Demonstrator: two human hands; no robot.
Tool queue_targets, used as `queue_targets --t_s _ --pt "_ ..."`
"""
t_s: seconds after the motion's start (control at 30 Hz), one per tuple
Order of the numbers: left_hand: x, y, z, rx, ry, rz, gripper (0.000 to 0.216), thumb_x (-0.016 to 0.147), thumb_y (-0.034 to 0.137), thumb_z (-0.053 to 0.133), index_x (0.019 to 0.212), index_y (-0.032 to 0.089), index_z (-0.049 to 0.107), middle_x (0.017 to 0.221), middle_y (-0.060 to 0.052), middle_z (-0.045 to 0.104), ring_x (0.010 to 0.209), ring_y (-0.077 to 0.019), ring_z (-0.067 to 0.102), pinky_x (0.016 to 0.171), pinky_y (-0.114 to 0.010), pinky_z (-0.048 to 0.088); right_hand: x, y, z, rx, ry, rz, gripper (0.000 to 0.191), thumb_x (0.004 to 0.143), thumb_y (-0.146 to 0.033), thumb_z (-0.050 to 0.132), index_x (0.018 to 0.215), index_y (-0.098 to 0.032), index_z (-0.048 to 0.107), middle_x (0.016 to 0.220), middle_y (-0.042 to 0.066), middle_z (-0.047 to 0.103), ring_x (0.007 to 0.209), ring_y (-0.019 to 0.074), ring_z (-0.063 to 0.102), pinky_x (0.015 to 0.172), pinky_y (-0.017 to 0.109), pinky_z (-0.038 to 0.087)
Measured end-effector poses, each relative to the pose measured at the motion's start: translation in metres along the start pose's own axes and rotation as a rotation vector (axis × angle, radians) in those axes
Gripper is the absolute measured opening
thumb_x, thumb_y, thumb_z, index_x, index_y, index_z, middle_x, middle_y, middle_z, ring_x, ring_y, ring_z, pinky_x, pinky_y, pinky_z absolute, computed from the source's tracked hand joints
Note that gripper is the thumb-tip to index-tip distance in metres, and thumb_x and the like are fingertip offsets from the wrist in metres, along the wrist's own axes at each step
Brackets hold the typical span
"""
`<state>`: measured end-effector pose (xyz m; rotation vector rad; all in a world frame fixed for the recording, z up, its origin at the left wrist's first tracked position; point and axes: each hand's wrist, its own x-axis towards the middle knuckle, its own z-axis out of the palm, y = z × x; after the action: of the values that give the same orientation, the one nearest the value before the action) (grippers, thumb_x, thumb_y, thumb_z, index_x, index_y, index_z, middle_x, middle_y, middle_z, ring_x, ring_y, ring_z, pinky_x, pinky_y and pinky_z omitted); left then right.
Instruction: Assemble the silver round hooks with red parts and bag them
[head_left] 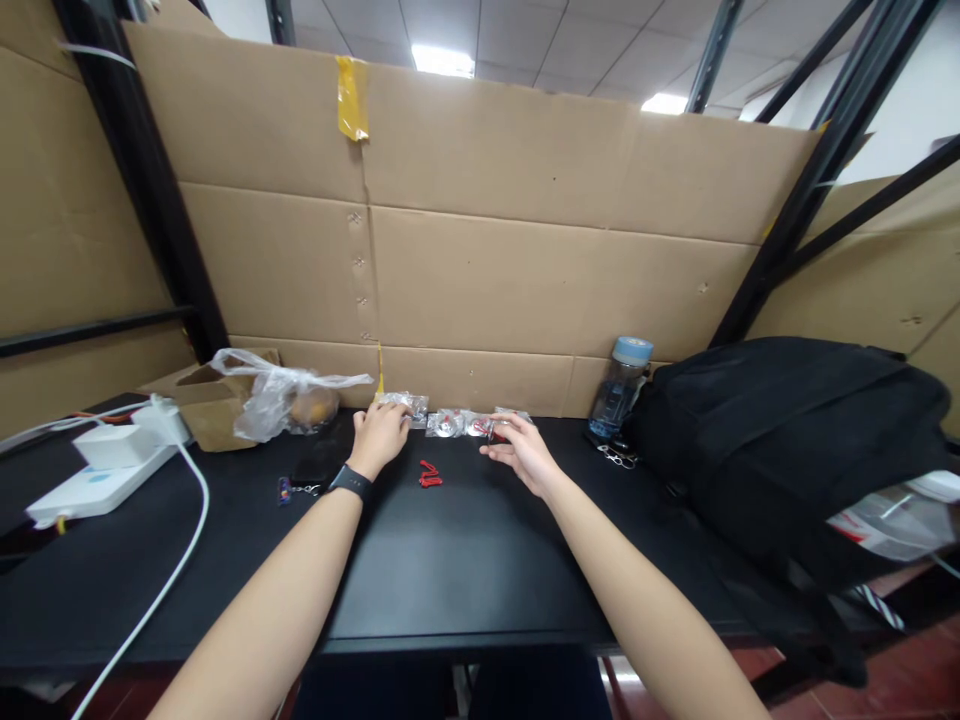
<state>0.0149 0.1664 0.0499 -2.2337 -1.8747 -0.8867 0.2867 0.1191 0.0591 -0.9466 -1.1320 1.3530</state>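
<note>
My left hand (381, 440), with a dark watch on the wrist, rests at the back of the black table, fingers laid out over a clear plastic packet (415, 404). To its right lie more small clear packets (450, 424) with silvery and red contents. My right hand (525, 455) is at the right end of this row, its thumb and fingers around a small dark, reddish item that I cannot make out. A red cord bundle (429, 475) lies on the table between both hands, touched by neither.
A tied plastic bag (281, 395), a paper bag (217, 405), a dark phone-like slab (319, 462) and a white power strip (105, 485) are on the left. A water bottle (619, 388) and a black backpack (780, 440) stand on the right. A cardboard wall (487, 270) closes the back.
</note>
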Motion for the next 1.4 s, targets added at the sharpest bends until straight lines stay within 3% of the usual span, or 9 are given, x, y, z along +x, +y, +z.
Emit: queue_targets --t_s 0.13,0.33,0.5,0.77,0.97,1.1,1.2,1.27,1.4 --pt "-0.001 -0.004 0.009 0.013 -0.081 -0.077 0.027 0.086 0.022 0.055 0.109 0.028 0.068 0.119 -0.005 0.071 0.117 -0.0272 0.058 0.095 -0.043 0.036 -0.001 -0.002 0.001 0.006 0.015 -0.062 0.030 0.081 -0.028 0.074 0.108 -0.023 0.062 0.099 0.003 0.067 0.072 0.0181 0.075 0.063 0.024 0.058" --pt "0.000 -0.006 0.018 0.056 -0.080 -0.077 0.039 0.090 0.029 0.051 0.127 0.027 0.062 0.132 -0.008 0.065 0.121 -0.0293 0.056 0.095 -0.045 0.036 -0.003 -0.003 0.002 -0.048 0.037 -0.069 0.031 0.081 -0.028 0.075 0.108 -0.022 0.061 0.102 0.004 0.066 0.070 0.0154 0.074 0.062 0.023 0.058" --pt "0.002 -0.013 0.025 0.107 -0.142 -0.090 0.037 0.093 0.027 0.046 0.124 0.028 0.065 0.124 -0.009 0.069 0.120 -0.0324 0.053 0.095 -0.050 0.036 -0.003 -0.003 0.002 -0.084 0.047 -0.072 0.032 0.080 -0.028 0.075 0.109 -0.022 0.062 0.103 0.004 0.066 0.068 0.0139 0.073 0.059 0.021 0.057" --pt "0.001 -0.012 0.025 0.117 -0.108 -0.117 0.030 0.089 0.023 0.053 0.114 0.025 0.069 0.127 -0.011 0.064 0.121 -0.0315 0.048 0.095 -0.046 0.035 -0.003 -0.004 0.002 -0.112 0.059 -0.081 0.034 0.080 -0.028 0.075 0.111 -0.023 0.062 0.107 0.005 0.066 0.069 0.0138 0.073 0.059 0.021 0.056" --pt "-0.001 -0.003 0.012 0.049 0.091 -0.120 0.019 0.092 0.022 0.051 0.098 0.023 0.069 0.110 -0.009 0.068 0.112 -0.0293 0.053 0.093 -0.045 0.032 0.001 0.000 -0.003 -0.112 0.079 -0.113 0.036 0.077 -0.032 0.076 0.110 -0.023 0.063 0.108 0.006 0.066 0.068 0.0141 0.073 0.058 0.022 0.056" --pt "-0.002 0.010 0.002 -0.001 0.213 -0.030 0.020 0.094 0.021 0.049 0.098 0.024 0.068 0.108 -0.008 0.069 0.111 -0.0279 0.054 0.093 -0.044 0.032 0.005 0.000 -0.005 -0.109 0.101 -0.128 0.040 0.075 -0.035 0.078 0.110 -0.024 0.063 0.110 0.005 0.066 0.068 0.0141 0.073 0.057 0.022 0.055" --pt "-0.006 0.026 -0.005 -0.084 0.218 0.084 0.019 0.092 0.018 0.052 0.095 0.024 0.070 0.106 -0.007 0.070 0.111 -0.0269 0.056 0.095 -0.043 0.032 0.006 0.000 -0.007 -0.119 0.110 -0.142 0.042 0.074 -0.036 0.077 0.111 -0.023 0.062 0.111 0.006 0.066 0.069 0.0142 0.073 0.058 0.022 0.054" --pt "-0.011 0.041 -0.007 -0.168 0.149 0.219 0.019 0.090 0.016 0.055 0.094 0.024 0.071 0.103 -0.005 0.071 0.107 -0.0246 0.058 0.095 -0.041 0.034 0.007 -0.001 -0.009 -0.130 0.117 -0.156 0.044 0.073 -0.037 0.077 0.111 -0.023 0.061 0.112 0.006 0.067 0.069 0.0145 0.072 0.058 0.023 0.054" --pt "-0.024 0.072 -0.003 -0.270 -0.102 0.514 0.021 0.084 0.010 0.058 0.089 0.024 0.073 0.090 -0.002 0.072 0.090 -0.0189 0.065 0.088 -0.033 0.041 0.010 -0.003 -0.015 -0.246 0.144 -0.209 0.045 0.073 -0.040 0.073 0.112 -0.022 0.060 0.115 0.008 0.067 0.068 0.0167 0.071 0.054 0.024 0.051"
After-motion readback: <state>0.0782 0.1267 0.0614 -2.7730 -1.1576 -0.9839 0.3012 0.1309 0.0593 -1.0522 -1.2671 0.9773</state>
